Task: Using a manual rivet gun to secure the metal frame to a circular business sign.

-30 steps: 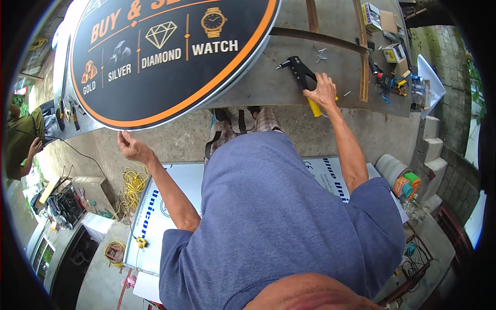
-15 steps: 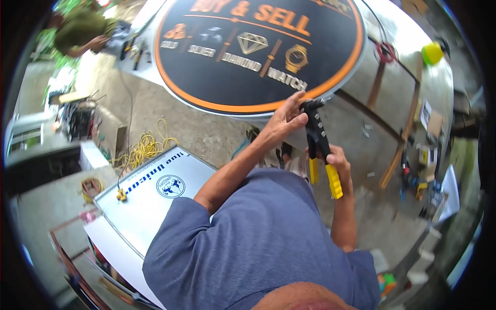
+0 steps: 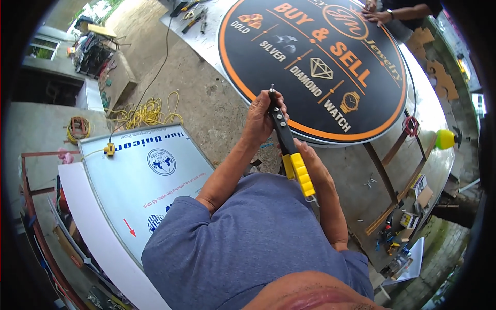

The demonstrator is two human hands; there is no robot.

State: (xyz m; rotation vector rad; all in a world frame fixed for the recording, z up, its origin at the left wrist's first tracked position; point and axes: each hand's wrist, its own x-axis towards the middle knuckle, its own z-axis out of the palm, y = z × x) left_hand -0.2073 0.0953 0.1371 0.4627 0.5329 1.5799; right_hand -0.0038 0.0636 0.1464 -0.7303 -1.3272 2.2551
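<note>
Hand riveter (image 3: 287,140), black body with yellow grips, was held up in front of the chest, nose end pointing away toward the sign. Left hand (image 3: 262,120) was wrapped around the head end, fingers closed over the nose; a small pin stuck out just above them. Right hand (image 3: 309,164) gripped the yellow handles from below, clenched, partly hidden behind the tool.

Just beyond the tool: big oval sign (image 3: 330,67), black face, orange rim, lettering and small icons, lying flat on a metal worktable (image 3: 356,170). The near rim of the sign sat right behind the riveter's nose; couldn't tell whether they touched. Another person's hand (image 3: 376,15) rested on the far edge of the sign, body cut off by the frame.

On the table to the right: red wire coil (image 3: 411,125), yellow ball-shaped object (image 3: 444,138), wooden strips (image 3: 398,191), small boxes and tools near the corner, too small to identify.

Left, on the concrete floor: white composite panel (image 3: 134,181) with protective film, yellow extension cord (image 3: 147,111) in a loose pile, yellow plug box (image 3: 109,149) on the panel's edge. Welder-like machine (image 3: 93,49) at the top left, blurred by the fisheye rim.

The wearer's blue shirt (image 3: 248,248) blocked the lower middle of the view.
</note>
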